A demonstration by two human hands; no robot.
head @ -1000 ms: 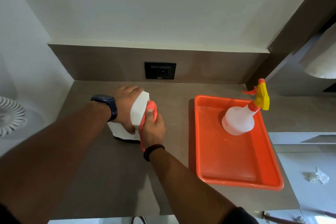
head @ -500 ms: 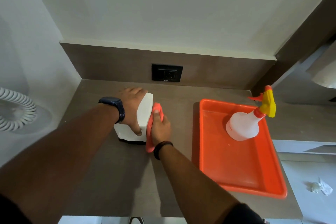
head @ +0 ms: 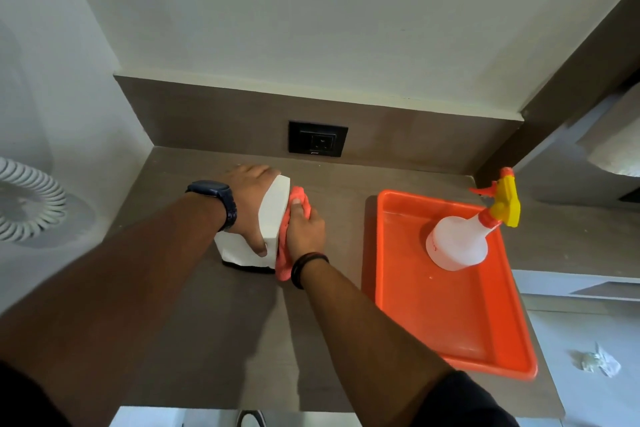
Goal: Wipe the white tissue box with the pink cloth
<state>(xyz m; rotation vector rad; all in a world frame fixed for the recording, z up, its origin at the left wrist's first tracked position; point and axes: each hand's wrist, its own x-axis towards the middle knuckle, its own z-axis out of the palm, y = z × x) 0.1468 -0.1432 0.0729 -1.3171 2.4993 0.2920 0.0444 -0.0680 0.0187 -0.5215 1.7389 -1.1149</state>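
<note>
The white tissue box (head: pixel 274 210) stands on the brown counter (head: pixel 214 322), near its back left part. My left hand (head: pixel 250 199), with a dark watch on the wrist, lies over the box's top and grips it, thumb on the near face. My right hand (head: pixel 304 227) presses the pink cloth (head: pixel 284 246) flat against the box's right side. The cloth runs from the box's top corner down to the counter. The box's left and far sides are hidden by my left hand.
An orange tray (head: pixel 485 350) sits to the right on the counter, holding a white spray bottle (head: pixel 457 244) with a yellow and orange trigger. A black wall socket (head: pixel 318 139) is behind the box. A white coiled cord (head: pixel 31 201) hangs at the left. A crumpled tissue (head: pixel 597 361) lies lower right.
My right hand has slid the pink cloth from the box's near top corner along its right side, toward the back. My left hand stays on the box. The camera view has shifted slightly.
</note>
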